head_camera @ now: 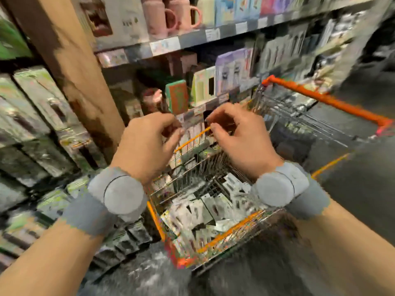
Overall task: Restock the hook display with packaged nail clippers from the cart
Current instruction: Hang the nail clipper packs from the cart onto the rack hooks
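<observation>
My left hand (pixel 145 144) and my right hand (pixel 239 137) are raised side by side above the far end of the cart basket (pixel 235 226), fingertips facing each other. Both pinch with thumb and curled fingers at what looks like a small pale package (pixel 190 123) between them, though blur smears its outline. Several packaged nail clippers (pixel 203 210), white and black cards, lie piled in the wire basket below my wrists. To the left, the hook display (pixel 36 116) carries rows of hanging packages. Grey bands wrap both wrists.
The cart's orange handle (pixel 324 99) juts out at the right. A wooden post (pixel 70 67) stands between the hook display and shelves (pixel 192 39) holding pink mugs (pixel 162 16) and boxed goods. Dark floor lies at the right and below.
</observation>
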Motion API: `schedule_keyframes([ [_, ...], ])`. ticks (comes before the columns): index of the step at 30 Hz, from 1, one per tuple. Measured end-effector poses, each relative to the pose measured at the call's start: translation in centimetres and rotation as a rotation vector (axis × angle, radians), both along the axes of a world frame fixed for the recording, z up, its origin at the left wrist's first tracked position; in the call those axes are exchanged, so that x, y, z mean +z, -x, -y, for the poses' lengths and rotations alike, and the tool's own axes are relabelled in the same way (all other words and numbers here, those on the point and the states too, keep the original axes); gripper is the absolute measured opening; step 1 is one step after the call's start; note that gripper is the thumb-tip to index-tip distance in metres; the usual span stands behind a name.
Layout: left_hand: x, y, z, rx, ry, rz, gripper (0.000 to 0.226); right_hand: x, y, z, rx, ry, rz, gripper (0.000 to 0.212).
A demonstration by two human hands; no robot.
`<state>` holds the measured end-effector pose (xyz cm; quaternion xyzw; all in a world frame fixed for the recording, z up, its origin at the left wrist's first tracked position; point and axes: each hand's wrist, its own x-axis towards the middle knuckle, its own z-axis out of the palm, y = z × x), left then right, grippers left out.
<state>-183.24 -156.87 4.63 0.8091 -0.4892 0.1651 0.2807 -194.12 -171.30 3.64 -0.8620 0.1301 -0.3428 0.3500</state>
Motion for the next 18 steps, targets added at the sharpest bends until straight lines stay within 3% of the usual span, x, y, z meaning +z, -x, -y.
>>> schedule_keyframes([
  [3, -1.9, 0.8, 3.0, 0.075, -0.018, -0.114, 0.015, -1.7, 1.0, 3.3, 0.024, -0.092, -0.098, 0.011],
  [9, -8.5, -0.4, 9.5, 0.162, -0.115, -0.386, 0.021, -7.6, -0.5, 10.8, 0.005, -0.21, -0.276, 0.012],
  [18, -21.1, -7.3, 18.2, 0.251, -0.456, -0.724, 0.026, -18.5, -7.5, 20.1, -0.014, -0.225, -0.587, 0.022],
])
